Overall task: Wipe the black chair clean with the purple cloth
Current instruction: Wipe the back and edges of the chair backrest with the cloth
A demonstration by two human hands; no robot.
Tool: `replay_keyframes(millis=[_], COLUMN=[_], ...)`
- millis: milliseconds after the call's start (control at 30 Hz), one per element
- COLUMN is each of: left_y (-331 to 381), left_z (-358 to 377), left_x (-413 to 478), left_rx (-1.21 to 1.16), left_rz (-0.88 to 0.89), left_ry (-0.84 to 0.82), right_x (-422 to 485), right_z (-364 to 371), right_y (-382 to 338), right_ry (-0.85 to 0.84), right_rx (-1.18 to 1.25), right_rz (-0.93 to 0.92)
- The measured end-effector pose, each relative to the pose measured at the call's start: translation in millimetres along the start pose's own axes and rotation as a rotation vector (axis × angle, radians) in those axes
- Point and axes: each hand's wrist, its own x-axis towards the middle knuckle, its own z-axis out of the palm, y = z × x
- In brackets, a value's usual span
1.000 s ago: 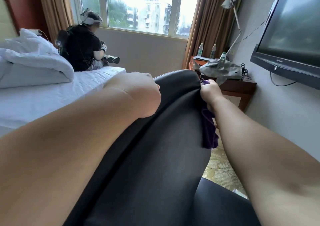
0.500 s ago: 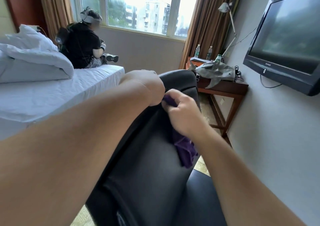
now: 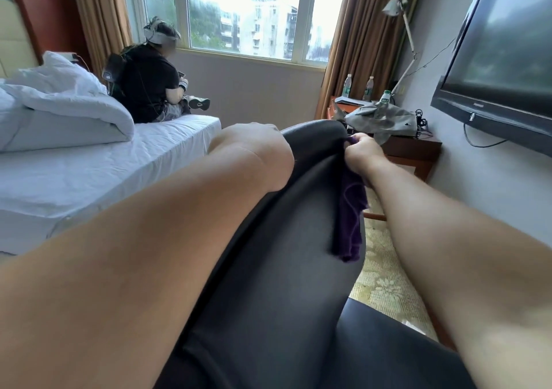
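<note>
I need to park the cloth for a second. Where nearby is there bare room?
The bed sheet is bare between the folded duvet and the chair backrest. The black seat is bare between the backrest and the right forearm. The desk is crowded: grey bag, bottles, cables.

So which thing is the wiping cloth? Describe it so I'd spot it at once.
Find the black chair filling the middle of the view. At its top right edge the right hand grips the purple cloth, which hangs limply down the chair's side. Nothing else here is purple; the bag on the desk behind is grey.
</note>
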Motion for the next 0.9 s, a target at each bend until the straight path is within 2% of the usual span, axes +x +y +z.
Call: replay_keyframes(millis=[100,233,433,567,700,800,900], left_y=[-1.2,-5.0,0.0,-3.6,-20.8,-41.7,-63.6], left_z=[3.4,0.5,-6.4,-14.1,-26.8,-25.1,-13.1], left_x=[2.1,-1.8,-9.2,-22.3,-46.4,-79.2,-116.2], left_rx=[-0.02,-0.021,-0.055,-0.139,-0.369,-0.413,-0.633], left_rz=[0.001,-0.017,0.0,0.079,0.15,0.224,0.18], left_ry=[-0.003,0.004,-0.036,0.022,0.059,0.074,0.076], right_x=[12.7,-13.0,-117.0,-197.8,-261.9,-291.0,-314.9], right_z=[1.2,3.8,7.8,11.5,2.6,-7.3,-9.7], right_y=[-3.9,-7.6,-33.5,-52.0,-56.8,-57.9,-62.0], right_ry=[-0.001,-0.018,-0.098,-0.187,-0.254,-0.26,-0.224], right_rx=[-0.011,0.044,0.19,0.203,0.28,0.306,0.307], right_rz=[0.044,-0.021,-0.234,-0.328,-0.329,-0.29,-0.293])
